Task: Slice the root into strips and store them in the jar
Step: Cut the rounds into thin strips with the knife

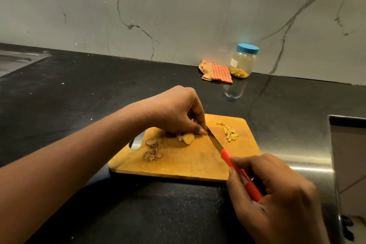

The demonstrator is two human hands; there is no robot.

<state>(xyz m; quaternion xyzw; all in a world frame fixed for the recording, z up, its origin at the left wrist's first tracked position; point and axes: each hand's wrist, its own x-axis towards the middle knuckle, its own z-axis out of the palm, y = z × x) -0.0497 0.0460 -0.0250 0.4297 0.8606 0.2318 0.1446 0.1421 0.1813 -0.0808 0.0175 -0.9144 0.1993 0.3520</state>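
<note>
The fingertips (200,130) of the left hand (174,111) are curled tight and bunched, pinching down on a pale yellow, peeled chunk of root (188,138) and pinning it to the board. The knuckles arch over the far end of the chunk, so from here I cannot see how much of it lies beneath the palm. The tip of a small steel-bladed knife (215,141) runs in right against those fingertips; its very point is hidden behind them, and I cannot tell whether the edge has entered the root. The right hand (281,194) is wrapped round the knife's red plastic handle, thumb along the near side, and the rear of the handle is lost inside the fist.

All this sits on a rectangular, yellow-brown wooden cutting board (190,164) with a handle slot at its left end, partly covered by the left forearm. A small heap of cut yellow strips (229,133) lies near the board's far right corner, well apart from the chunk. Brown peel scraps (151,149) lie toward the left end.

The board rests on a black speckled stone counter (79,95). By the marble wall stands a clear plastic jar (243,63) with its blue lid on and some yellowish pieces at the bottom, too hazy to identify. An orange checked cloth (216,72) lies just beside it. A steel sink (11,59) is cut off at the left edge.
</note>
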